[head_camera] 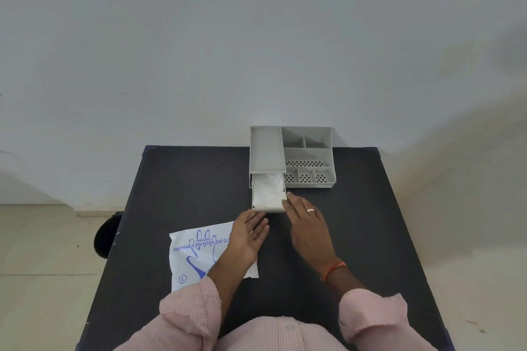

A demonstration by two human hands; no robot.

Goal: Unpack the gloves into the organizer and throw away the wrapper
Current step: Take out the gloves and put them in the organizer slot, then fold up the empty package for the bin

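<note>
So I'm looking down at the table [176,179], matte black; the organizer [309,151] is sitting at its far edge, rigid grey plastic with perforated bins. Its drawer [268,209] is standing pulled out, with the gloves [268,189] lying inside, thin crinkly white film. The wrapper [194,253], glossy with blue print, is lying flat by my left arm. My left hand [251,234] is open at the drawer front, holding nothing; my right hand [306,222] is flat, fingertips touching its right corner, holding nothing. I'm judging the drawer needs a square push from both hands, keeping film clear of the slot.

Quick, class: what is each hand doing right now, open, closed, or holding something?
Left hand: open, holding nothing, fingers at the drawer front.
Right hand: open, holding nothing, fingertips touching the drawer's right front corner.
</note>
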